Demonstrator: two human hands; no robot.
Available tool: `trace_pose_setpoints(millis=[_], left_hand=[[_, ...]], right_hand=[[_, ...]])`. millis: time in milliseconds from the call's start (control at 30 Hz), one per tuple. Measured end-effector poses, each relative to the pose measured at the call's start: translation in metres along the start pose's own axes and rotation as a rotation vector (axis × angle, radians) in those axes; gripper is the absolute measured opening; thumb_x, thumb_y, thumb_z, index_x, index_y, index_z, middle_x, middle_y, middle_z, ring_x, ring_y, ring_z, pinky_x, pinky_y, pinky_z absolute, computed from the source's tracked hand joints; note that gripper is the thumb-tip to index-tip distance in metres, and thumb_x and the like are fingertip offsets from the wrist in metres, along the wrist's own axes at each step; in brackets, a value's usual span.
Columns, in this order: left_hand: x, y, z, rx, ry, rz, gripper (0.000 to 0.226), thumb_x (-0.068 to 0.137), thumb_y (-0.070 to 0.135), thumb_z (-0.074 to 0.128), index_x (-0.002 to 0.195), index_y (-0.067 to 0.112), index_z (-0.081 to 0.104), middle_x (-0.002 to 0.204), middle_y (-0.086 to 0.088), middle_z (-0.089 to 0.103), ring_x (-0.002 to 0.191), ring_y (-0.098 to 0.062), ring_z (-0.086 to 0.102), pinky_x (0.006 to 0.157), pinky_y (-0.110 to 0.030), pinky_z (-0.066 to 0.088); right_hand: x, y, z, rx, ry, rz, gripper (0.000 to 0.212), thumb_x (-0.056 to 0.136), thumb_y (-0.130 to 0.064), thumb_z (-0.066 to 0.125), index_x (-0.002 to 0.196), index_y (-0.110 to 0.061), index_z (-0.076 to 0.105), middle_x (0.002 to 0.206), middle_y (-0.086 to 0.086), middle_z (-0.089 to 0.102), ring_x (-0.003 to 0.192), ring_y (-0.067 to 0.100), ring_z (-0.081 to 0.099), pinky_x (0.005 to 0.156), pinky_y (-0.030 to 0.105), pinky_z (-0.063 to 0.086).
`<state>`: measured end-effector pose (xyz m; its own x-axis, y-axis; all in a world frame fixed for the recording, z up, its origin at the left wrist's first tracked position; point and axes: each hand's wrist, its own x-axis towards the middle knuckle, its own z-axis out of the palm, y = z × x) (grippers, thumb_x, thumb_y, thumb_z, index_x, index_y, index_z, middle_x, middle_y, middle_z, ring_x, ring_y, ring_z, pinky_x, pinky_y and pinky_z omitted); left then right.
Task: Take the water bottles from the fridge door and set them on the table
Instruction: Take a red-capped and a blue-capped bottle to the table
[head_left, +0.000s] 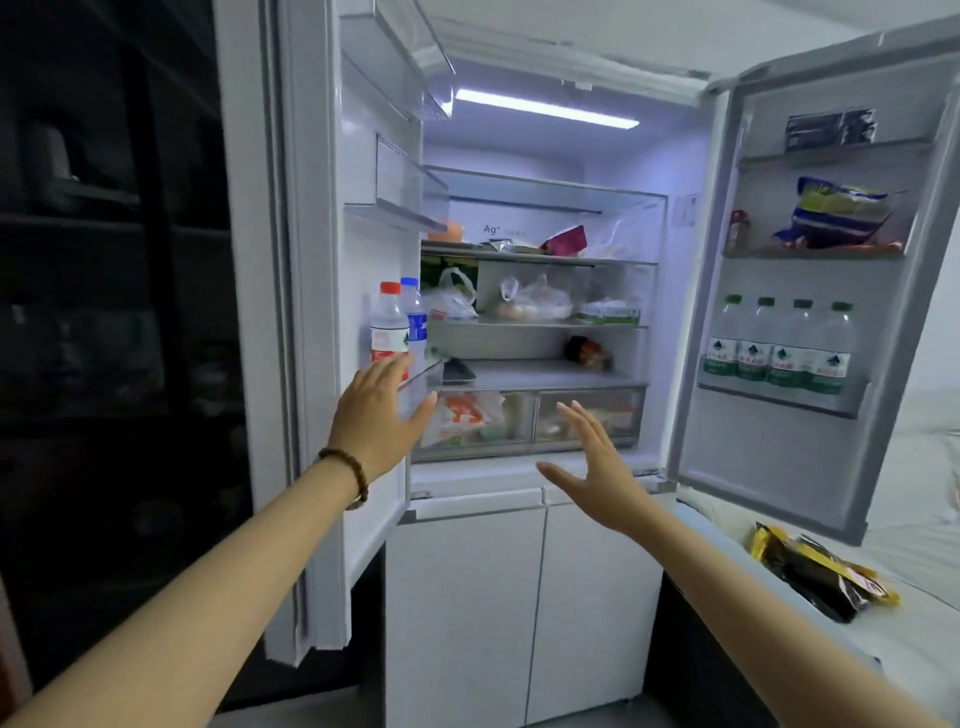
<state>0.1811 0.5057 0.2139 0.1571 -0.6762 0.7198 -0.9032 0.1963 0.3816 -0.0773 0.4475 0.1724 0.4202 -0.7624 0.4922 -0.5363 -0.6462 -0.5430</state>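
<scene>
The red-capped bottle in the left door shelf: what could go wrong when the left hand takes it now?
1. The red-capped bottle stands tight against the blue-capped bottle; pulling one may tip the other out of the door shelf.
2. The left hand is open and low, near the shelf rail, so it may catch the rail rather than the bottle.
3. The right hand is empty and far away, so it likely cannot steady anything.

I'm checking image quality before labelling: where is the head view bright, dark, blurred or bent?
Head view: the ceiling light strip lights the shelves well; the cabinet at left is nearly black; the green-capped bottles look soft; the open right door leans from wide-angle distortion.
</scene>
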Motion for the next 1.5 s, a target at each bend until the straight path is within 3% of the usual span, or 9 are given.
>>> trace_pose_setpoints(millis=[433, 600, 667, 833, 933, 1033, 1167, 1267, 1500], left_hand=[[0.172, -0.059, 0.075, 0.187, 0.202, -0.127, 0.065, 0.087, 0.042, 0.056, 0.14, 0.014, 0.031, 0.149, -0.011, 0.032, 0.136, -0.028, 0.029, 0.108, -0.041, 0.031], [0.204, -0.092, 0.091, 0.273, 0.225, -0.196, 0.073, 0.084, 0.05, 0.055, 0.143, 0.02, 0.024, 0.151, -0.01, 0.029, 0.136, -0.029, 0.029, 0.109, -0.047, 0.032], [0.215, -0.104, 0.097, 0.271, 0.222, -0.24, 0.073, 0.083, 0.053, 0.055, 0.143, 0.025, 0.024, 0.15, -0.007, 0.031, 0.135, -0.028, 0.031, 0.109, -0.048, 0.033], [0.234, -0.12, 0.114, 0.122, 0.331, -0.397, 0.072, 0.08, 0.056, 0.056, 0.14, 0.032, 0.025, 0.14, -0.003, 0.045, 0.118, -0.023, 0.05, 0.082, -0.032, 0.046], [0.239, -0.121, 0.119, 0.119, 0.415, -0.466, 0.061, 0.081, 0.054, 0.054, 0.133, 0.029, 0.036, 0.131, -0.002, 0.053, 0.108, -0.02, 0.055, 0.078, -0.027, 0.045], [0.241, -0.115, 0.122, 0.061, 0.46, -0.561, 0.046, 0.081, 0.054, 0.053, 0.117, 0.024, 0.054, 0.112, 0.001, 0.064, 0.098, -0.017, 0.06, 0.076, -0.026, 0.047], [0.24, -0.104, 0.129, 0.06, 0.6, -0.61, 0.035, 0.082, 0.05, 0.057, 0.106, 0.025, 0.062, 0.101, 0.005, 0.068, 0.09, -0.011, 0.063, 0.074, -0.022, 0.047], [0.236, -0.095, 0.135, 0.106, 0.678, -0.65, 0.039, 0.081, 0.054, 0.054, 0.097, 0.021, 0.065, 0.091, 0.009, 0.068, 0.082, -0.008, 0.065, 0.065, -0.02, 0.049], [0.238, -0.076, 0.158, 0.138, 0.793, -0.663, 0.038, 0.081, 0.059, 0.046, 0.097, 0.028, 0.061, 0.091, 0.013, 0.068, 0.081, -0.006, 0.065, 0.065, -0.02, 0.051]], right_hand=[[0.207, 0.068, 0.027, 0.184, -0.109, -0.149, 0.077, 0.086, -0.041, 0.06, 0.147, -0.028, 0.015, 0.159, -0.005, 0.006, 0.143, 0.013, 0.014, 0.108, 0.024, 0.015], [0.284, 0.076, 0.054, 0.35, -0.109, -0.223, 0.071, 0.089, -0.037, 0.059, 0.147, -0.029, 0.019, 0.156, -0.008, 0.019, 0.132, 0.001, 0.024, 0.103, 0.019, 0.022], [0.315, 0.073, 0.067, 0.447, -0.126, -0.263, 0.07, 0.088, -0.038, 0.059, 0.146, -0.03, 0.022, 0.155, -0.008, 0.022, 0.136, 0.006, 0.026, 0.108, 0.026, 0.026], [0.394, 0.059, 0.102, 0.603, -0.207, -0.34, 0.069, 0.086, -0.045, 0.058, 0.145, -0.033, 0.023, 0.154, -0.003, 0.025, 0.138, 0.016, 0.03, 0.108, 0.039, 0.033], [0.432, 0.048, 0.121, 0.772, -0.317, -0.382, 0.063, 0.089, -0.041, 0.056, 0.143, -0.03, 0.027, 0.151, -0.004, 0.031, 0.132, 0.015, 0.038, 0.097, 0.029, 0.041], [0.456, 0.037, 0.137, 0.931, -0.504, -0.388, 0.051, 0.091, -0.037, 0.053, 0.138, -0.023, 0.039, 0.14, 0.0, 0.048, 0.116, 0.012, 0.052, 0.076, 0.014, 0.045], [0.468, 0.027, 0.154, 1.049, -0.714, -0.416, 0.039, 0.091, -0.042, 0.053, 0.12, -0.016, 0.057, 0.115, 0.004, 0.067, 0.095, 0.012, 0.065, 0.067, 0.015, 0.051], [0.467, 0.022, 0.161, 1.118, -0.736, -0.385, 0.037, 0.087, -0.048, 0.054, 0.111, -0.02, 0.059, 0.106, 0.001, 0.068, 0.09, 0.014, 0.067, 0.065, 0.02, 0.053], [0.456, 0.024, 0.166, 1.311, -0.721, -0.339, 0.022, 0.082, -0.048, 0.062, 0.097, -0.033, 0.061, 0.099, -0.004, 0.069, 0.086, 0.014, 0.067, 0.063, 0.023, 0.056]])
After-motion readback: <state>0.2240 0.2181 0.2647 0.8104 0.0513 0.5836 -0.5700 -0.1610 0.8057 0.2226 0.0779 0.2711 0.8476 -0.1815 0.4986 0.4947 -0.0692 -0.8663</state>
